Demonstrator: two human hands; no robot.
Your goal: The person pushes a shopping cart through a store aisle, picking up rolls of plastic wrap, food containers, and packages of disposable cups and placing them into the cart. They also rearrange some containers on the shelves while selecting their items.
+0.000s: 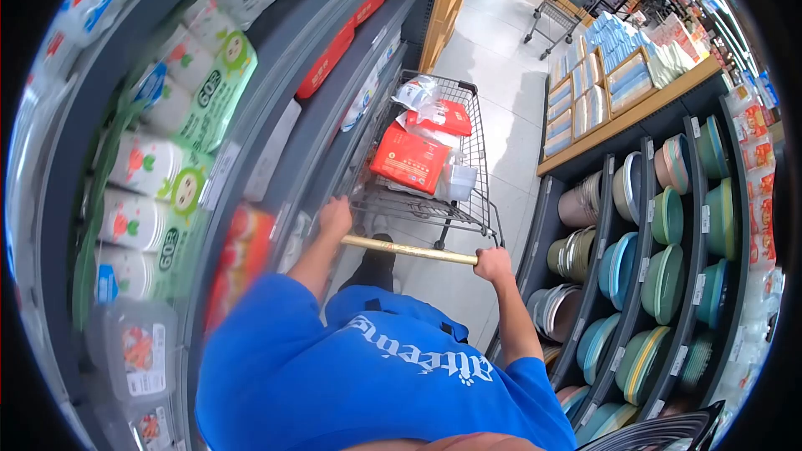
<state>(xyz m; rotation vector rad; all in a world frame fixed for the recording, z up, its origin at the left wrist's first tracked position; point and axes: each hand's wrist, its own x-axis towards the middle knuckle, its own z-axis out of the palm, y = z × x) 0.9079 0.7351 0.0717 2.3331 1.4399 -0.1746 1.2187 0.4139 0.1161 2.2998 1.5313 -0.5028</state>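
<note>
A wire shopping cart (483, 192) stands in front of me in a store aisle. Its gold-coloured handlebar (409, 250) runs across between my hands. My left hand (336, 219) is closed round the handlebar's left end, and my right hand (493, 264) grips the right end. Inside the basket lie a large red package (409, 157) and another red package (443, 119) behind it. A white plastic-wrapped item (416, 92) sits at the far end. Near the basket's right side is a clear, pale container (461, 182).
Close on the left, shelves hold packs of paper cups (146, 163) and clear boxes (138, 351). Plastic basins (618, 269) fill the right-hand shelves. Folded towels (576, 100) are on a wooden display beyond. Another cart (555, 18) stands farther along the tiled aisle (501, 58).
</note>
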